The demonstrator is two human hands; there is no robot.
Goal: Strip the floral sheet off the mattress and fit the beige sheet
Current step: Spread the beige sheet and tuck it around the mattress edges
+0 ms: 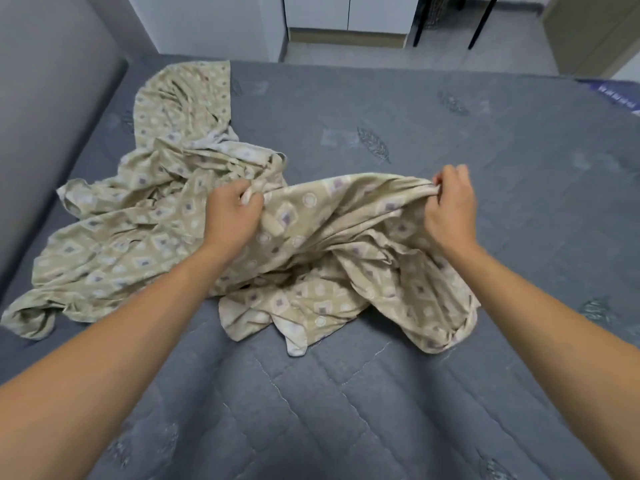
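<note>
Beige cotton sheet printed with pale circles and grey-violet squares (145,237): found crumpled in a loose heap on a grey quilted mattress cover stitched with leaf motifs (346,393). One gathered edge is lifted off the surface and stretched between the two hands; the remainder is spread beneath and to the left of the left hand, with one flatter panel extended beyond that hand toward the far left corner of the bed.

Left hand (232,216): curled closed, a bunched fold of the sheet edge pinched between thumb and fingers. Knuckles are turned upward, and the forearm is extended from the lower left.

Right hand (452,209): likewise curled closed, the same edge gripped between fingertips and thumb at its raised right end. Cloth is draped downward below this hand and pooled on the cover between the forearms.

Grey padded wall panel (41,116): noted far to the left of the left hand, alongside the bed.

White cabinet with a wooden plinth (349,19): noted beyond both hands, past the far edge of the bed.

Black furniture legs (483,22): noted on the grey floor beyond the right hand.
</note>
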